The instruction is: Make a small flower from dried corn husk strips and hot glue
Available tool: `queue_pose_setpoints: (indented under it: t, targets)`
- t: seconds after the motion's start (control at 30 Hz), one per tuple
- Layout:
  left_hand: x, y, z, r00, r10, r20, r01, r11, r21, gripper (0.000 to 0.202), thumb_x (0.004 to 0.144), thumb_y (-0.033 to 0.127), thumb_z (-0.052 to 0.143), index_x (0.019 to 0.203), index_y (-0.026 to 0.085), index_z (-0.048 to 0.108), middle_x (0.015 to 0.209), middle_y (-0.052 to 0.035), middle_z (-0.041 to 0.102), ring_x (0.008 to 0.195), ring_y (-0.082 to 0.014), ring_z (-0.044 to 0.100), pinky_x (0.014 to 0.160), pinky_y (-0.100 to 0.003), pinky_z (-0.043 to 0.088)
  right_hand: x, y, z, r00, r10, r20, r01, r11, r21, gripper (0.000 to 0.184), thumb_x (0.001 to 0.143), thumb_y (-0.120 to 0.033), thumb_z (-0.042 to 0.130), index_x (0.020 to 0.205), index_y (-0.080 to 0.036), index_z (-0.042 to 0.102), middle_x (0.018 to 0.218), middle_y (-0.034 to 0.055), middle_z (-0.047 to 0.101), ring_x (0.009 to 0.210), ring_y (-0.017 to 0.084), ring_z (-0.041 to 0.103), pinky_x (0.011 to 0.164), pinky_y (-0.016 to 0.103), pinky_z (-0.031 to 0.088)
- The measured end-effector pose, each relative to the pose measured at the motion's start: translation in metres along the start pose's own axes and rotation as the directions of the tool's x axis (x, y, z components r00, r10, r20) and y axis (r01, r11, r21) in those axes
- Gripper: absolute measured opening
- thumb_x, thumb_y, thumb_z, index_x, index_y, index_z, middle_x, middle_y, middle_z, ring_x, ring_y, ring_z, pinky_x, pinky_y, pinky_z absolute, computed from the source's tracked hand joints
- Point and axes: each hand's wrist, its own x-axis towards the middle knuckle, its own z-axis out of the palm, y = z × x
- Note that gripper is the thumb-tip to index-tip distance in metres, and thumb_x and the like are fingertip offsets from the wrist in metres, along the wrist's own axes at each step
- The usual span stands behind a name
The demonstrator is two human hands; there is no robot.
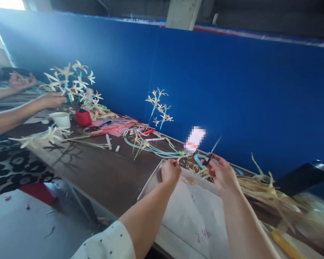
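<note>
The worktop (97, 172) is running along the foot of the partition (232, 90). A tray (183, 212) is lying at its near end. The left hand (170, 172), pinching a straw strip (177, 161), and the right hand (223, 174), gripping a thin tool (209, 157), are hovering side by side over the tray's far edge. A straw pile (261, 192) is lying right of the tray, and a coil of tubing (151, 149) is lying behind it to the left. Farther left, a cup (61, 119) is standing just beside a spool (83, 118), near another person's hand (50, 100).

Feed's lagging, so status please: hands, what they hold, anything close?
Left hand pinching straw strip. Right hand gripping dark-handled tool, tip up. Both over white tray; loose straw piled right. Co-worker's hands far left, apart.
</note>
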Motion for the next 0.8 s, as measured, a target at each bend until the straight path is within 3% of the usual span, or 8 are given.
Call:
queue_pose_setpoints:
  t: [0.13,0.23,0.4,0.6,0.7,0.8]
  targets:
    - [-0.002,0.003,0.003,0.997,0.074,0.001,-0.073,0.989,-0.129,0.023,0.078,0.035,0.050,0.077,0.019,0.067,0.073,-0.0035,0.066,0.067,-0.0152,0.055,0.057,-0.024,0.033,-0.022,0.009,-0.011,0.999,-0.030,0.023,0.025,0.978,0.207,0.046,0.053,-0.027,0.081,0.094,-0.018,0.060,0.081,0.0041,0.067,0.061,0.012,0.061,0.032,0.012,0.026]
    - [-0.004,0.008,0.004,0.989,0.134,0.069,-0.107,0.947,-0.303,0.025,0.077,0.035,0.051,0.076,0.016,0.068,0.066,-0.0013,0.063,0.059,-0.0110,0.050,0.054,-0.022,0.032,-0.028,0.021,-0.015,1.000,-0.007,-0.002,0.007,0.963,0.269,0.050,0.053,-0.028,0.081,0.097,-0.020,0.060,0.084,0.0031,0.068,0.065,0.013,0.062,0.036,0.012,0.034]
    - [-0.005,0.014,0.002,0.958,0.144,0.246,0.005,0.854,-0.520,0.031,0.076,0.038,0.053,0.084,0.013,0.070,0.066,-0.0009,0.062,0.050,-0.0069,0.042,0.050,-0.020,0.030,-0.030,0.031,-0.016,0.999,0.022,-0.038,-0.009,0.950,0.311,0.053,0.052,-0.030,0.082,0.100,-0.023,0.061,0.082,0.0000,0.067,0.067,0.013,0.062,0.043,0.015,0.043]
    - [-0.014,0.020,-0.004,0.924,0.228,0.306,-0.025,0.836,-0.549,0.036,0.074,0.044,0.055,0.081,0.012,0.069,0.059,-0.0005,0.058,0.049,-0.0066,0.040,0.048,-0.019,0.028,-0.033,0.035,-0.015,1.000,-0.026,-0.003,0.026,0.960,0.280,0.054,0.054,-0.032,0.081,0.104,-0.023,0.064,0.068,-0.0022,0.062,0.058,0.011,0.057,0.039,0.015,0.034]
    - [-0.020,0.024,-0.007,0.918,0.251,0.308,-0.053,0.847,-0.530,0.034,0.074,0.044,0.055,0.075,0.012,0.068,0.054,0.0009,0.054,0.051,-0.0075,0.042,0.051,-0.020,0.031,-0.034,0.036,-0.013,1.000,-0.011,-0.006,0.012,0.960,0.280,0.054,0.055,-0.032,0.081,0.106,-0.023,0.065,0.073,-0.0002,0.064,0.059,0.010,0.056,0.038,0.015,0.028]
    - [-0.023,0.025,-0.008,0.915,0.290,0.280,-0.114,0.852,-0.511,0.033,0.073,0.043,0.057,0.073,0.012,0.066,0.057,0.0010,0.055,0.053,-0.0077,0.044,0.053,-0.020,0.033,-0.034,0.039,-0.012,1.000,0.023,0.014,-0.026,0.965,0.261,0.060,0.055,-0.032,0.081,0.113,-0.025,0.063,0.082,0.0014,0.068,0.066,0.012,0.060,0.042,0.016,0.034]
